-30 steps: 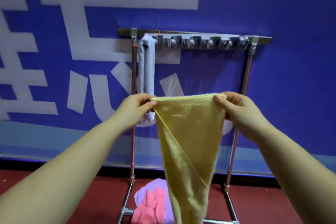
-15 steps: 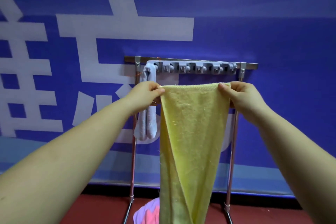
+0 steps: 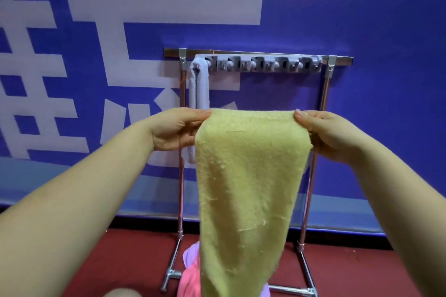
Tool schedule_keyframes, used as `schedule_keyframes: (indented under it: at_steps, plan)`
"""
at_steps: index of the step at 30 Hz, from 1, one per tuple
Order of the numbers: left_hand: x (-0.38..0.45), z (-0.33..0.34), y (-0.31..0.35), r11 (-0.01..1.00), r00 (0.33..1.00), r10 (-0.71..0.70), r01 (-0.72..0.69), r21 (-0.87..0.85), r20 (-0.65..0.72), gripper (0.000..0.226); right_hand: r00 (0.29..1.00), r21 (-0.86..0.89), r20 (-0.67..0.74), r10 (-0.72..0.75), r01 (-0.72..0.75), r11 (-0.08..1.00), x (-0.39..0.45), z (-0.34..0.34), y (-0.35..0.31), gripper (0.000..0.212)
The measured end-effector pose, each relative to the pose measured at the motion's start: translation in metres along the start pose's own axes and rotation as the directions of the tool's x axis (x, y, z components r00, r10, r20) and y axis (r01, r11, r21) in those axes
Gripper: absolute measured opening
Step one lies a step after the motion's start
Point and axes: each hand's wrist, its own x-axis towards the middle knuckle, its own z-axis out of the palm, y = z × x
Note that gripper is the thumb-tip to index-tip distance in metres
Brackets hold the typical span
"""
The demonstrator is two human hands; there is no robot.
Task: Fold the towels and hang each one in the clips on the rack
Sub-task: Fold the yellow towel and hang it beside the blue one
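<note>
Folding stage, near to far. I hold the yellow towel (image 3: 246, 188) stretched between my hands: the left hand (image 3: 177, 129) pinches its upper left corner with curled fingers, the right hand (image 3: 325, 134) pinches the upper right corner likewise. The towel hangs in front of me as a long, tapering, fuzzy panel, apparently already doubled lengthwise, its lower end running out of view. I judge the next move calls for bringing the two corners together into a narrow strip, then lifting the folded top into a free clip. On the floor below, partly hidden, lie a pink towel (image 3: 189, 279) and a lilac towel (image 3: 190, 252), not yet hung. Beyond stands the rack (image 3: 325, 108), with a pale folded towel (image 3: 199, 87) hanging from the leftmost of its clips (image 3: 263, 65); the others look free.
</note>
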Motion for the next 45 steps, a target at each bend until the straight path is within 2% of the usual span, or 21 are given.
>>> schedule_keyframes:
  at_steps: [3,6,9,13,17,20,25,28,31,33,35,39,42,45]
  plan:
    - [-0.005,0.004,-0.022,0.992,0.997,-0.064,0.069,-0.110,0.044,0.029,0.997,0.030,0.039,0.069,-0.070,0.997,-0.005,-0.001,0.026,0.043]
    - [0.002,0.006,-0.059,0.988,0.989,-0.094,0.107,0.112,-0.115,0.024,0.983,-0.055,-0.142,0.120,-0.129,0.990,-0.009,0.004,0.065,0.026]
    - [0.013,0.005,-0.102,0.933,0.965,-0.042,0.131,0.336,-0.259,0.012,0.956,-0.219,-0.258,0.141,-0.200,0.955,-0.011,0.008,0.110,0.030]
    - [0.018,0.005,-0.151,0.928,0.943,-0.007,0.130,0.350,-0.333,0.014,0.928,-0.249,-0.351,0.127,-0.223,0.943,-0.020,0.017,0.152,0.031]
    - [0.018,0.006,-0.189,0.963,0.928,-0.107,0.185,0.194,-0.357,0.013,0.924,-0.305,-0.367,0.104,-0.225,0.925,-0.030,0.024,0.180,0.035]
    - [0.018,0.004,-0.213,0.970,0.910,-0.239,0.238,-0.044,-0.338,0.017,0.911,-0.279,-0.378,0.162,-0.279,0.919,-0.034,0.026,0.205,0.038]
    - [0.013,0.008,-0.254,0.848,0.803,-0.496,0.368,-0.381,-0.329,0.014,0.817,0.048,-0.366,0.446,-0.462,0.886,-0.047,0.035,0.249,0.027]
    - [0.002,0.025,-0.270,0.782,0.748,-0.566,0.354,-0.512,-0.348,0.009,0.742,0.171,-0.413,0.528,-0.506,0.845,-0.060,0.048,0.266,0.023]
    - [-0.008,0.046,-0.280,0.846,0.754,-0.478,0.259,-0.465,-0.451,0.008,0.672,0.260,-0.540,0.506,-0.439,0.860,-0.073,0.070,0.268,0.023]
    - [-0.013,0.065,-0.281,0.899,0.752,-0.388,0.183,-0.397,-0.532,0.009,0.659,0.309,-0.586,0.470,-0.355,0.882,-0.078,0.090,0.261,0.021]
    - [-0.014,0.082,-0.281,0.939,0.749,-0.304,0.129,-0.320,-0.590,0.016,0.687,0.320,-0.572,0.448,-0.316,0.893,-0.080,0.111,0.254,0.013]
    - [-0.014,0.098,-0.276,0.975,0.755,-0.183,0.056,-0.216,-0.630,0.031,0.783,0.233,-0.496,0.376,-0.297,0.926,-0.080,0.136,0.245,0.002]
    - [-0.017,0.098,-0.274,0.986,0.770,-0.128,0.032,-0.162,-0.625,0.027,0.832,0.183,-0.447,0.330,-0.276,0.944,-0.080,0.142,0.242,0.017]
    - [-0.022,0.096,-0.274,0.988,0.787,-0.105,0.013,-0.153,-0.608,0.024,0.875,0.213,-0.368,0.315,-0.251,0.944,-0.082,0.144,0.234,0.036]
